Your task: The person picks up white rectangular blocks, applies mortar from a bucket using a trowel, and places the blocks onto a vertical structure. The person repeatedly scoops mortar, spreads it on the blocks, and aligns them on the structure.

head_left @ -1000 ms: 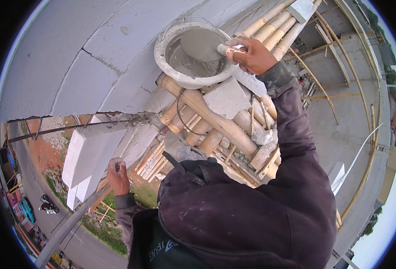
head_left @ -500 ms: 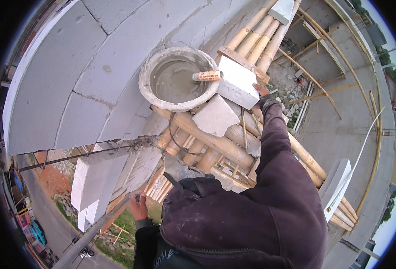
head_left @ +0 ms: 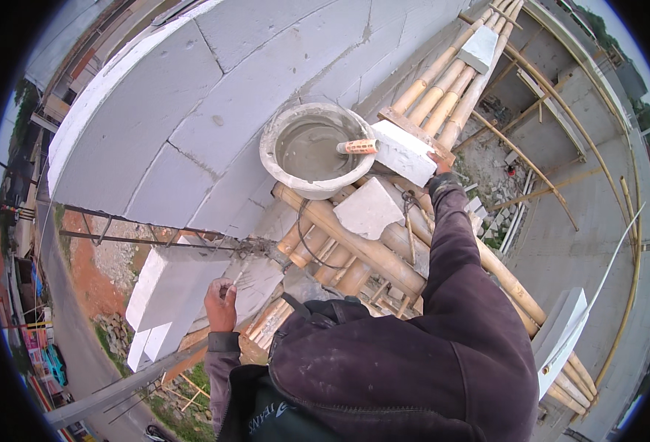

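Note:
My right hand [head_left: 440, 175] reaches forward and grips the right end of a white block [head_left: 406, 153]. That block lies against a wooden crosspiece [head_left: 413, 129] on the bamboo scaffold. Just left of it stands a round mortar tub [head_left: 269, 151] with wet grey mortar [head_left: 310, 155] inside. An orange-and-white patterned handle [head_left: 357, 146] sticks out over the tub's right rim; whatever it belongs to is sunk in the mortar. Near the tub, a broken pale block piece [head_left: 369, 208] rests on the bamboo. My left hand [head_left: 221, 303], fingers curled and seemingly empty, hangs beside the wall's lower end.
A grey block wall [head_left: 214, 121] runs along the left. Bamboo poles [head_left: 354, 232] form the platform, with gaps between them. Another block [head_left: 479, 50] sits farther along the poles, and one [head_left: 560, 335] at lower right. Below left, a road [head_left: 82, 353] shows a long drop.
The block under my right hand has turned, now showing a narrower face. My left hand has risen, its fingers still curled. My view has shifted, so the wall and tub appear farther right and lower.

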{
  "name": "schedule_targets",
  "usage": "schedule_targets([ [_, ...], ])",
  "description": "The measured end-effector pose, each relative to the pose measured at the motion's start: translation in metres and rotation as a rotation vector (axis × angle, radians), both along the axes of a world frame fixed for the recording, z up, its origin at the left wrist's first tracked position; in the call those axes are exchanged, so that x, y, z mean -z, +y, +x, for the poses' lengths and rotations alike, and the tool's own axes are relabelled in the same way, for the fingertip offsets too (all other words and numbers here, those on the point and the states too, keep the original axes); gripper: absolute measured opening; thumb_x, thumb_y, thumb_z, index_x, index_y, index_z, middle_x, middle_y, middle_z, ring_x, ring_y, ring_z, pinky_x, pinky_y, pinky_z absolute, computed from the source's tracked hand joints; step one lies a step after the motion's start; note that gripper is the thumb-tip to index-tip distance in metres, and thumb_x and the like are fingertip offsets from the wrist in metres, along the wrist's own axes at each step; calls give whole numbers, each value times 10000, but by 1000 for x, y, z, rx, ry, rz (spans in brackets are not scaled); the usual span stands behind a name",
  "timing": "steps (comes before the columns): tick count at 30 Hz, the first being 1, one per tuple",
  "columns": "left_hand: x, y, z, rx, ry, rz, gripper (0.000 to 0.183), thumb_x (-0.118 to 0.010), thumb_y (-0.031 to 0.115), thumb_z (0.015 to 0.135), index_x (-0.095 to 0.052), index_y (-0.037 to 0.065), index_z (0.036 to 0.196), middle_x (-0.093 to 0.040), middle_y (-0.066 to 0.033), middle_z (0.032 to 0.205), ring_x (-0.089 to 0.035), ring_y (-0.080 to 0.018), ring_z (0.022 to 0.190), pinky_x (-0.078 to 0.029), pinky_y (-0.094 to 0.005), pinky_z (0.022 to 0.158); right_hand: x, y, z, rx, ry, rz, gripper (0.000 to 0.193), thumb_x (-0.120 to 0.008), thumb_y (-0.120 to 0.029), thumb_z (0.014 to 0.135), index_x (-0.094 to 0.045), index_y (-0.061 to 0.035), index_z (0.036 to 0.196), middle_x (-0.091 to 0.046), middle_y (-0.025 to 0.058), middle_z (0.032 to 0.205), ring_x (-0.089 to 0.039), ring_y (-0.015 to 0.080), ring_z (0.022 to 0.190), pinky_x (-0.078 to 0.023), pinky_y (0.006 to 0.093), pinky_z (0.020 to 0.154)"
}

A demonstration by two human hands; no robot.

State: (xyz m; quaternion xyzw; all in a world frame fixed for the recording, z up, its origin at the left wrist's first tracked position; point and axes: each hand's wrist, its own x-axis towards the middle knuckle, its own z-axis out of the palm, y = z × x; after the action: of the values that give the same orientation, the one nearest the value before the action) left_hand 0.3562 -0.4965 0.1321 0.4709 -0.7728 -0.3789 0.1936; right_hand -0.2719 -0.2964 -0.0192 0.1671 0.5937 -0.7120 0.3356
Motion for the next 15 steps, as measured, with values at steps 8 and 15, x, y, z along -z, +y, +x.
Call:
schedule_targets([
  [8, -15, 4, -7, -11, 66, 46, 133, -638, 71, 876, -608, -6, 981, -622, -66, 858, -599, -142, 780, -493, -292, 738, -74, 80, 40, 78, 334, -440, 407, -653, -273, 875, -611, -11, 1184, -664, 124, 1102, -656, 277, 968, -515, 394, 861],
  [15, -68, 20, -108, 102, 508, 601, 521, -657, 291, 925, -459, -12, 1299, -576, -149, 1171, -596, -197, 1024, -507, -342, 877, -224, 124, 114, -70, 508, -409, 666, -596, -311, 864, -440, 104, 1360, -587, 232, 1261, -624, 324, 1106, -503, 412, 954],
])
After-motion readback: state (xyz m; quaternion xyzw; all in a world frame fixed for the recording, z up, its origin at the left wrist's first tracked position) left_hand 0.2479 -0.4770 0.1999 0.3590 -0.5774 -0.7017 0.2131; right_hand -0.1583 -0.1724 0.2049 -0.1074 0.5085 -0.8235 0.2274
